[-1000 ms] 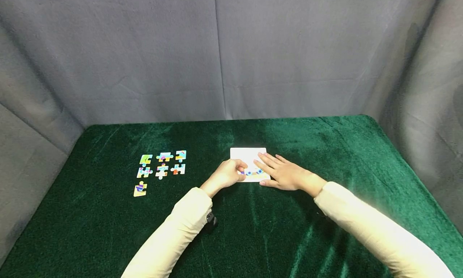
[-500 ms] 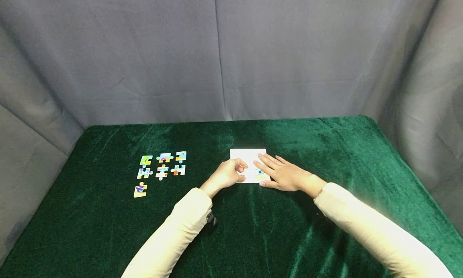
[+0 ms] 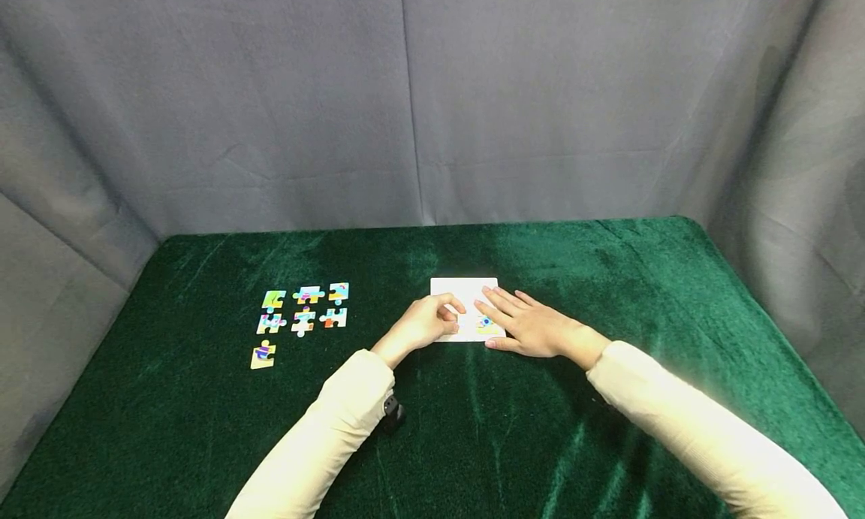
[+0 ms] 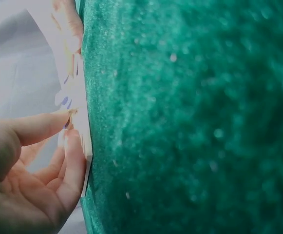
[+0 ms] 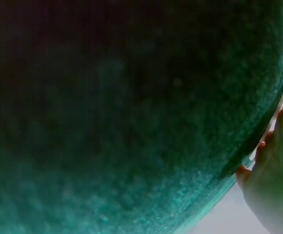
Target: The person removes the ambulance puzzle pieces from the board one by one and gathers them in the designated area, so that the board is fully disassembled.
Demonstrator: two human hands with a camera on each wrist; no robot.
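Observation:
A white puzzle board lies flat on the green cloth in the head view. At its lower right is a colourful jigsaw piece, partly covered by my right hand. That hand rests flat with fingers spread over the board's right side. My left hand is over the board's lower left, its thumb and forefinger pinching a small jigsaw piece. The left wrist view shows this piece mostly hidden by the fingertips, close over the board.
Several loose jigsaw pieces lie spread on the left of the green velvet tablecloth, with one piece nearer the front. Grey curtains hang behind and at both sides of the table.
A second picture part beside the piece at the board's lower right showed a second ago; bare white shows there now. The left hand has barely shifted, and the right hand has stayed still.

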